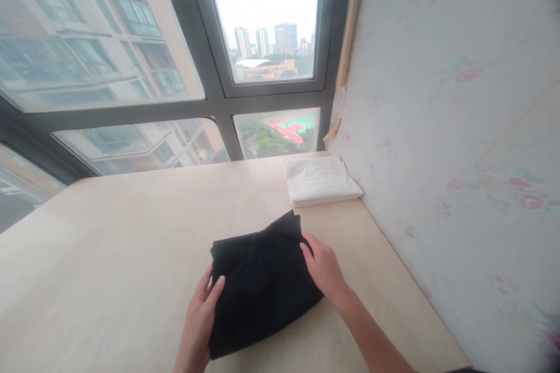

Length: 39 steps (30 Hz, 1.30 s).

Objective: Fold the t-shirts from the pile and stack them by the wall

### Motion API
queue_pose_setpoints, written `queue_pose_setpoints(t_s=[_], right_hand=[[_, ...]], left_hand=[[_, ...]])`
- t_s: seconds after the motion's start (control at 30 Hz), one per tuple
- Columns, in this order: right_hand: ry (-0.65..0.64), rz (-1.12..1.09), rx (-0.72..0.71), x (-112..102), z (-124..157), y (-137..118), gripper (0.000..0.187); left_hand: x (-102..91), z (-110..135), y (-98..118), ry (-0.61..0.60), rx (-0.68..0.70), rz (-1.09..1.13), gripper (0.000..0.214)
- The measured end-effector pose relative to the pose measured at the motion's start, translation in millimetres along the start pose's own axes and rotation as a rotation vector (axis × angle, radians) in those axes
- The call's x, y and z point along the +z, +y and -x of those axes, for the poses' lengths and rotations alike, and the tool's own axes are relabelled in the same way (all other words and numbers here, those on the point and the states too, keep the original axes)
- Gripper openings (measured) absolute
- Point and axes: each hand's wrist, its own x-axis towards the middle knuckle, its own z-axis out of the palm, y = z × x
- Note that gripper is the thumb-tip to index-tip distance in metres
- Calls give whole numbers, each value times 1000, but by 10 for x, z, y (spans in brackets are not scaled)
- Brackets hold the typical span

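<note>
A folded black garment [262, 288] is held above the light wooden surface [131, 245]; its exact kind cannot be made out. My left hand [203, 306] grips its left edge, thumb on the near face and fingers behind. At the upper right edge, my right hand [321, 262] is closed on the cloth, with the thumb in front and the fingertips partly hidden. The garment's top edge is uneven, with a raised corner on the right.
Behind the garment, a folded white cloth [321, 180] lies against the floral-papered wall [437, 157] on the right. Grey window frames [219, 102] border the far side of the surface. Torn wallpaper [332, 131] peels at the corner.
</note>
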Motion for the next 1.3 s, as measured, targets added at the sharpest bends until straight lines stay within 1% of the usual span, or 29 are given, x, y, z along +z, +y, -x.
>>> queue_pose_setpoints(t_s=[0.07, 0.1, 0.17, 0.27, 0.3, 0.37, 0.43, 0.47, 0.53, 0.57, 0.63, 0.67, 0.73, 0.83, 0.9, 0.97, 1.03, 1.1, 1.17, 1.23, 1.3], right_hand=[[65, -21, -28, -240, -108, 28, 39], [95, -18, -36, -379, -191, 53, 39], [160, 23, -43, -676, -418, 128, 40], [273, 139, -37, -1116, -892, 292, 40], [308, 181, -24, -1247, -1075, 351, 40], [339, 267, 19, -1462, -1447, 461, 41], [328, 366, 80, -1595, -1789, 557, 42], [311, 421, 115, -1624, -1934, 599, 42], [231, 552, 200, -1606, -2154, 672, 42], [175, 613, 242, -1564, -2224, 705, 42], [69, 699, 306, -1440, -2293, 762, 40], [39, 721, 321, -1370, -2301, 787, 39], [30, 735, 309, -1241, -2289, 839, 38], [-13, 700, 208, -1100, -2278, 950, 42], [-64, 650, 148, -1031, -2291, 1064, 46], [-90, 621, 148, -973, -2304, 1198, 47], [-96, 614, 177, -930, -2302, 1316, 47], [-100, 604, 188, -908, -2286, 1380, 47], [-91, 603, 189, -905, -2263, 1367, 47], [-62, 608, 175, -903, -2241, 1279, 46], [-37, 594, 109, -887, -2223, 1147, 46]], left_hand=[[171, -3, 139, -19, 36, 42, 65], [287, -32, 229, -38, 63, 63, 64], [583, -148, 445, -101, 121, 110, 64], [1156, -471, 831, -269, 223, 190, 68], [1362, -611, 962, -322, 273, 207, 68], [1765, -921, 1195, -405, 380, 190, 65], [2121, -1238, 1348, -437, 443, 103, 62], [2273, -1386, 1383, -445, 445, 61, 59], [2511, -1640, 1367, -453, 395, -36, 57], [2595, -1740, 1323, -453, 353, -90, 57], [2697, -1885, 1197, -448, 274, -211, 60], [2718, -1930, 1131, -443, 248, -265, 64], [2721, -1976, 1026, -436, 237, -339, 74], [2685, -1967, 955, -425, 276, -398, 82], [2664, -1936, 940, -420, 310, -424, 81], [2650, -1899, 924, -416, 345, -444, 77], [2636, -1863, 899, -412, 377, -463, 73], [2619, -1830, 873, -402, 404, -485, 71], [2602, -1797, 851, -388, 425, -506, 70], [2582, -1761, 836, -374, 443, -520, 69], [2552, -1719, 821, -366, 458, -526, 66]])
